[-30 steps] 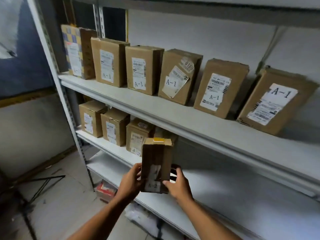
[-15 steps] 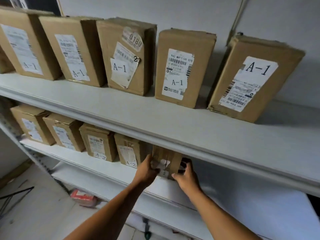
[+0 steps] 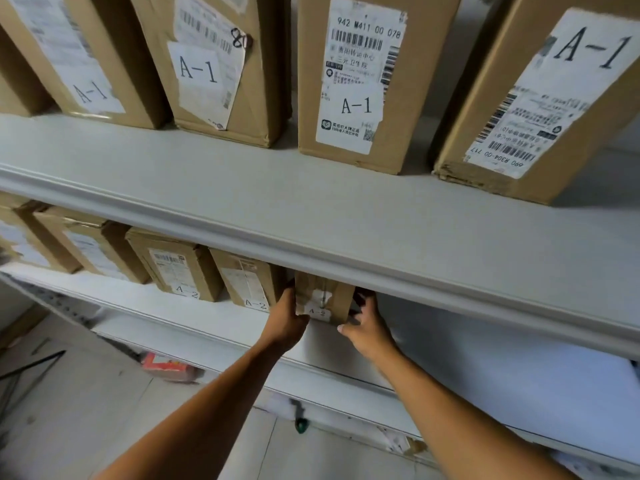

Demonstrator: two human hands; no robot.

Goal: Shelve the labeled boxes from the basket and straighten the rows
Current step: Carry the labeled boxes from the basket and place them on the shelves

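A small brown cardboard box labeled A-2 (image 3: pixel 322 301) stands on the middle shelf (image 3: pixel 194 313), at the right end of a row of A-2 boxes (image 3: pixel 247 282). My left hand (image 3: pixel 285 322) grips its left side and my right hand (image 3: pixel 365 323) holds its right side. The box's top is hidden under the upper shelf edge (image 3: pixel 311 251). Larger A-1 boxes (image 3: pixel 363 81) stand in a row on the upper shelf, the rightmost one (image 3: pixel 540 95) tilted.
To the right of the held box the middle shelf (image 3: pixel 502 372) is bare. A lower shelf edge (image 3: pixel 346 386) runs below my arms. On the floor lie a red-and-white package (image 3: pixel 166 367) and a black metal stand (image 3: pixel 24 372).
The box went from held in front of the shelves to standing on the middle shelf beside the other A-2 boxes. The view moved closer and to the right.
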